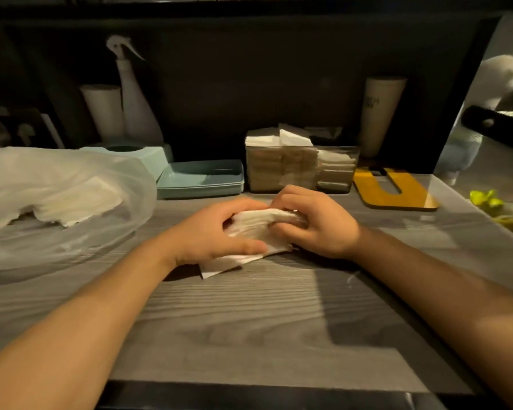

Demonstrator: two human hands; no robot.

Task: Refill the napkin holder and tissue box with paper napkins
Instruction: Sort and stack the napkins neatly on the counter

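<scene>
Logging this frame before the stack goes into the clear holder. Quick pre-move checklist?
1. Both hands on the napkin stack: left hand and right hand grip it: ok.
2. Stack squared: bottom sheets stick out at the near-left corner: not ok.
3. Room in the clear holder: right section lower than the rest: ok.
4. Path to holder clear: ok.
5. Tissue box fill level: cannot tell.

Both hands (216, 232) (314, 223) grip a napkin stack (255, 224) (on the table (249, 321)).
</scene>
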